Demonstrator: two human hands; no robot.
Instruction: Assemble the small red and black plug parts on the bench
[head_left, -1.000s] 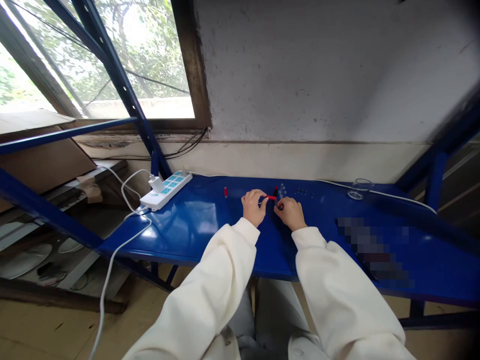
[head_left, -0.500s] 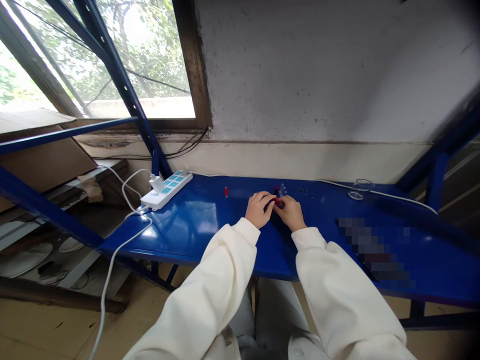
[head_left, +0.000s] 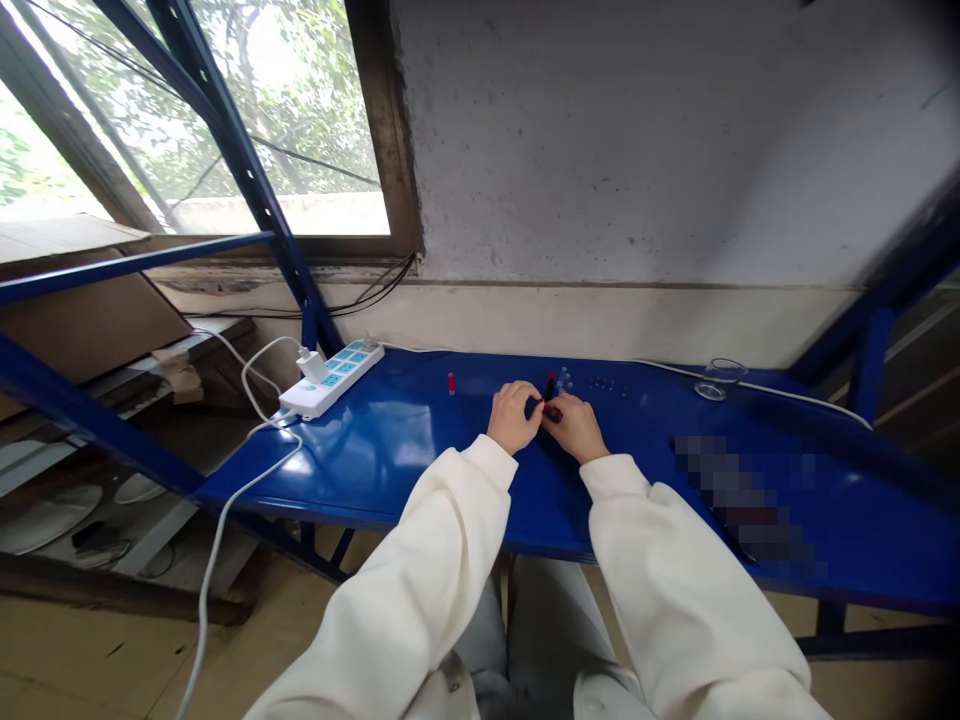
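Observation:
My left hand (head_left: 511, 415) and my right hand (head_left: 575, 427) meet over the blue metal table (head_left: 390, 450), fingers curled and pinched together on a small red and black part (head_left: 550, 410) between them. Just beyond the fingertips stand a small red-and-black piece (head_left: 551, 381) and a few tiny clear pieces (head_left: 564, 379). A separate small red piece (head_left: 451, 383) stands to the left of my left hand. A row of tiny dark bits (head_left: 609, 383) lies to the right.
A white power strip (head_left: 331, 378) with a plugged charger and white cable (head_left: 225, 520) lies at the table's left rear. A clear glass dish (head_left: 718, 378) and a thin white wire (head_left: 795, 392) sit at the right rear. Blue rack struts (head_left: 247, 180) and a window stand left.
My hands, apart a second ago with a red piece showing between them, have closed together so the fingertips touch and mostly cover the part.

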